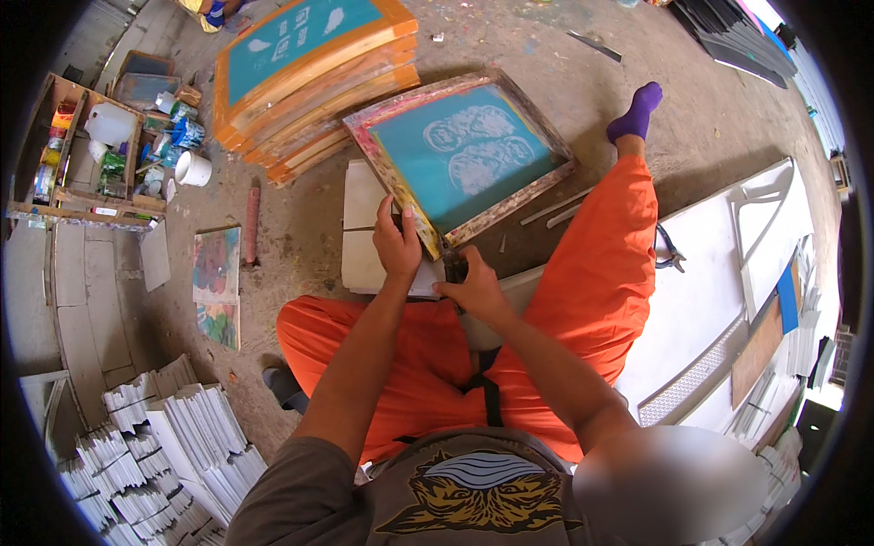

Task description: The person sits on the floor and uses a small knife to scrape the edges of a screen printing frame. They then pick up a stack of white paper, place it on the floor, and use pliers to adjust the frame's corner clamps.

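Teal mesh with two pale oval prints marks the single wooden-framed screen (487, 155) at the centre of the head view, its near corner directed toward the seated person. Two bare hands attend it: the left hand (399, 241) has its grip closed on the screen's left rail, close to the near corner; the right hand (475, 289) has its grip closed around one dark hand tool (452, 264), whose far end meets that corner, though its exact kind cannot be told. Partly beneath the screen lies one white stack (359, 259). Beyond, to the left, stands one pile of orange-framed screens (300, 45), several deep, the exact count unclear. Further left are one red cylindrical rod (252, 226), two paint-stained panels (217, 264) set end to end, one white bucket (193, 168) and one wooden crate (86, 217) of bottles. To the right, one pair of pliers (671, 253) lies beside the orange-trousered leg; two narrow strips (555, 211) lie between screen and leg. One long dark blade-like piece (594, 45) rests on the floor (569, 77) beyond.
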Motion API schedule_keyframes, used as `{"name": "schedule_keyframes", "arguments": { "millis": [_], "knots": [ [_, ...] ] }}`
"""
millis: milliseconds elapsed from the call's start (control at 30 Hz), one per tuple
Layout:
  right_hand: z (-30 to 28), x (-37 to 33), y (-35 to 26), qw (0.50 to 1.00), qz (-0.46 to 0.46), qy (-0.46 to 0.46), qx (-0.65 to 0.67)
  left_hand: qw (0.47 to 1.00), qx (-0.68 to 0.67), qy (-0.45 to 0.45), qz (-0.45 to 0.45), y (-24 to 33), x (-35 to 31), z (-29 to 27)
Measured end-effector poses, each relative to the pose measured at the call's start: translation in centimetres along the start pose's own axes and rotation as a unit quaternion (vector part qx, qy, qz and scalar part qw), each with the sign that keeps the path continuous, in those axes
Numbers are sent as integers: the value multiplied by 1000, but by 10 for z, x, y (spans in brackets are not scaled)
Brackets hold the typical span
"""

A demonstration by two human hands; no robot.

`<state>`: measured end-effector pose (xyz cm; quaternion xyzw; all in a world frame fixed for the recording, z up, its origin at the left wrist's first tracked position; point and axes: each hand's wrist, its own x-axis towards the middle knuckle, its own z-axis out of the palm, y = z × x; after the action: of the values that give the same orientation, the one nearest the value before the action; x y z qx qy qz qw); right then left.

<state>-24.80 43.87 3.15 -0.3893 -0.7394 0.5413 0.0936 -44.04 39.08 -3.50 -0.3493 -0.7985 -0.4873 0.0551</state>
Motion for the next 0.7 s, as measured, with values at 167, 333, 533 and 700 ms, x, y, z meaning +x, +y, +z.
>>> {"name": "schedule_keyframes", "arguments": {
  "millis": [167, 333, 533, 700],
  "knots": [
    [12, -14, -7, 987, -5, 42, -158, 997, -15, -36, -72, 3, -3, -2],
    [12, -10, -4, 979, 4, 14, -204, 999, 3, -37, -25, 7, -3, -5],
    [-4, 2, 8, 993, -41, -9, -107, 997, -9, -58, -50, 11, -3, -6],
    [-11, 9, 10, 963, 52, -126, 233, 999, 20, -11, 25, 8, -1, -5]
  ]
}}
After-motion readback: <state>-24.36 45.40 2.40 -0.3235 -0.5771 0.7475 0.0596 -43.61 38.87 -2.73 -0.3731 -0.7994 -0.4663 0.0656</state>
